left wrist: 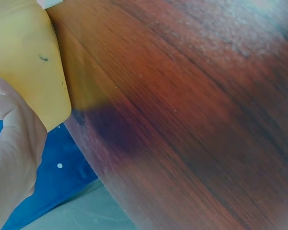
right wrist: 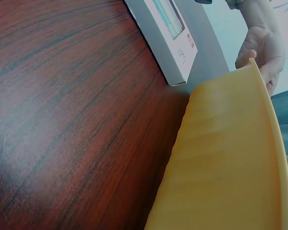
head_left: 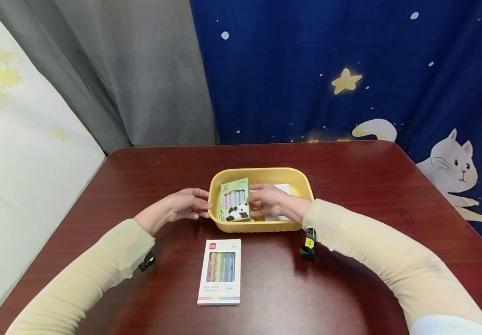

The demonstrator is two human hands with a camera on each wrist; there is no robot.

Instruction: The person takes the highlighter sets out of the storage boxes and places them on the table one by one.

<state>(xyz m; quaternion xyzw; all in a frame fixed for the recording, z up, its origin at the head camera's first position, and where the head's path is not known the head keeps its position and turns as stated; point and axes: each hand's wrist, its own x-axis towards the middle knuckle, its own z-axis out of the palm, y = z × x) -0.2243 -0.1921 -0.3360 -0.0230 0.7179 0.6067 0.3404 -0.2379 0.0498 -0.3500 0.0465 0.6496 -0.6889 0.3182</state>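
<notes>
A yellow plastic basket (head_left: 299, 186) stands on the table. My left hand (head_left: 188, 204) pinches its left rim, the thumb and fingers on either side of the wall in the right wrist view. Inside the basket's left half, a green box of markers (head_left: 234, 200) with pandas on the front leans slightly. My right hand (head_left: 268, 200) reaches over the near rim and holds this box by its right edge, fingers curled. Under the right hand a white item (head_left: 284, 188) lies in the basket, partly hidden. In the right wrist view the basket wall hides most of the right hand.
A white box of colored pens (head_left: 219, 272) with a clear window lies on the dark red wooden table (head_left: 350, 288), just in front of the basket. Behind the table hang a grey curtain (head_left: 157, 70) and a blue starry curtain (head_left: 274, 70).
</notes>
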